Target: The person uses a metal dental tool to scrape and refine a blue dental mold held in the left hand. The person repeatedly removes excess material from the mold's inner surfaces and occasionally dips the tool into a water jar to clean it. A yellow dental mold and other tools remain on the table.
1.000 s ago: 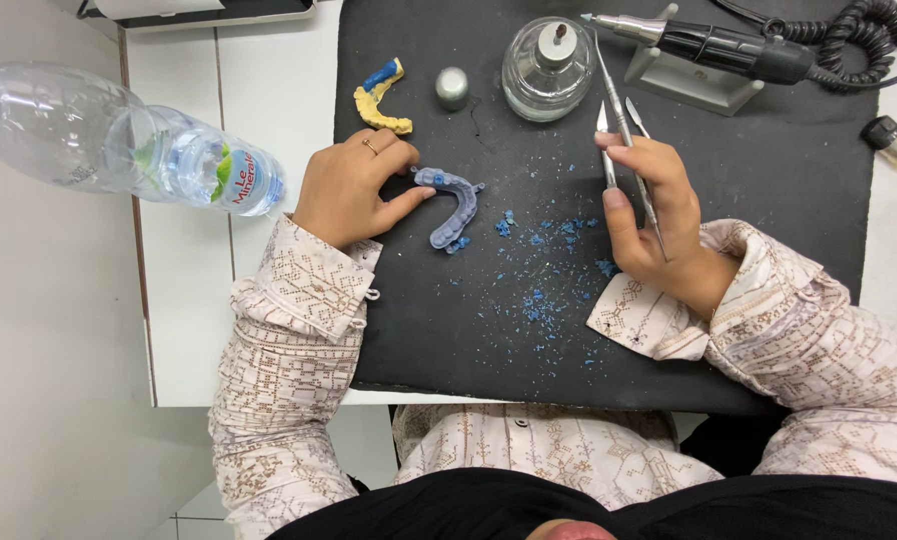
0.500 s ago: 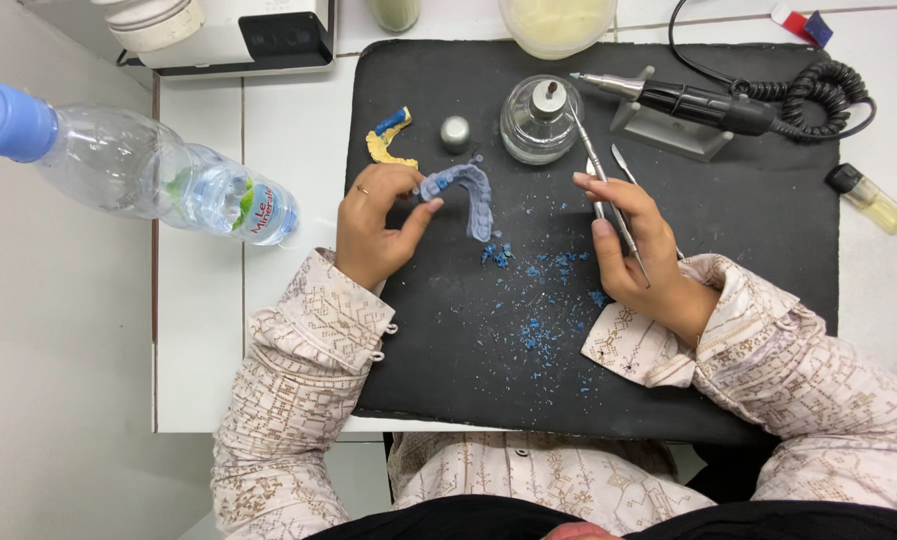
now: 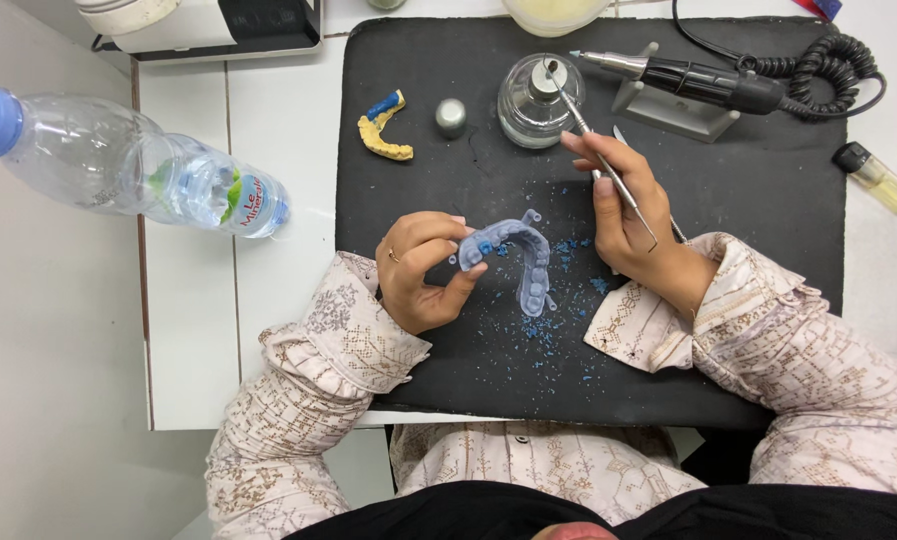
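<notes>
My left hand [image 3: 420, 270] holds a blue-grey horseshoe-shaped dental arch model [image 3: 518, 258] by one end, lifted above the black mat [image 3: 768, 240]. A small blue wax spot sits on the model near my fingertips. My right hand [image 3: 623, 215] grips a thin metal hand instrument [image 3: 586, 128], whose tip reaches the wick of a glass spirit lamp [image 3: 540, 102] at the back of the mat. A second thin metal tool lies under my right hand.
Blue wax crumbs [image 3: 553, 320] are scattered on the mat. A yellow dental cast with blue wax [image 3: 383, 128] and a small metal cap [image 3: 450, 117] lie at back left. A handpiece [image 3: 698, 78] rests on a stand at back right. A plastic water bottle [image 3: 128, 165] lies left.
My left hand lifted the arch model off the mat and turned it up toward me. My right hand moved the instrument's tip up to the spirit lamp.
</notes>
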